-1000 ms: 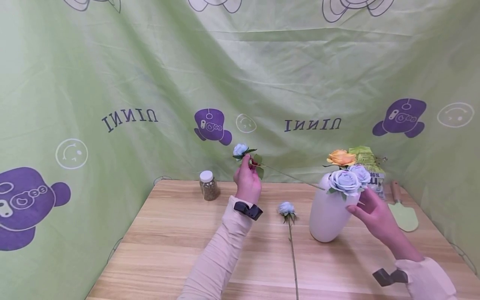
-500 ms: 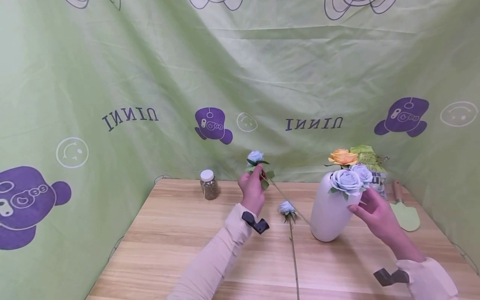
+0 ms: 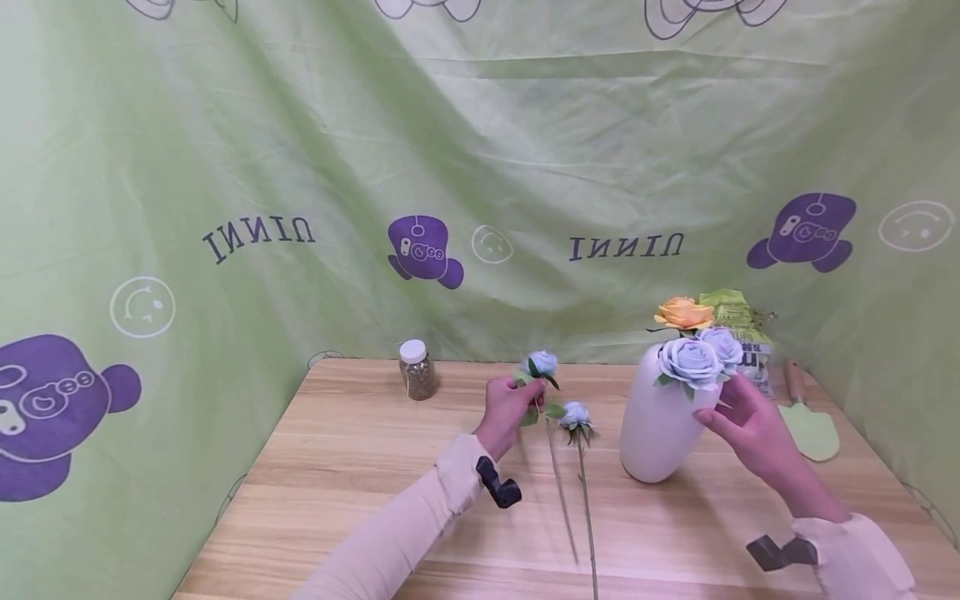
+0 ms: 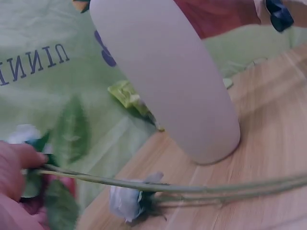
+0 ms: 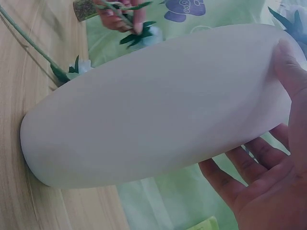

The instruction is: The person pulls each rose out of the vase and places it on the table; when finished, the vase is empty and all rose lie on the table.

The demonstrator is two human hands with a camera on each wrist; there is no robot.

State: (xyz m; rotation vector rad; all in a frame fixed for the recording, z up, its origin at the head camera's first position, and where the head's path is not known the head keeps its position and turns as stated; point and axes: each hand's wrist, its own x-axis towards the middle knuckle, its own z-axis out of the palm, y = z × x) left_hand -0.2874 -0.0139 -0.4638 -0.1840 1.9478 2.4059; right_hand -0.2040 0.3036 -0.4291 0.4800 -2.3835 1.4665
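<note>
My left hand [image 3: 508,414] pinches a light-blue rose [image 3: 543,363] by its stem just under the bloom. The long stem slants down toward me over the table, beside a second blue rose [image 3: 574,414] lying there. In the left wrist view both stems [image 4: 206,188] run nearly side by side. My right hand [image 3: 761,437] grips a white vase [image 3: 656,442] near its top, thumb on the near side and fingers round the far side. From the vase's mouth rise an orange rose [image 3: 684,313] and two blue roses [image 3: 692,362]; these blooms hide the opening.
A small jar with a white lid [image 3: 416,371] stands at the table's back left. Behind the vase is a green and white bag [image 3: 738,325], and right of it lies a trowel [image 3: 810,429] with a wooden handle. A green printed cloth [image 3: 337,167] hangs round the wooden table [image 3: 337,483].
My left hand has moved down and to the right with the blue rose, and its stem has swung from pointing at the vase to pointing toward me. The right hand and vase have stayed put.
</note>
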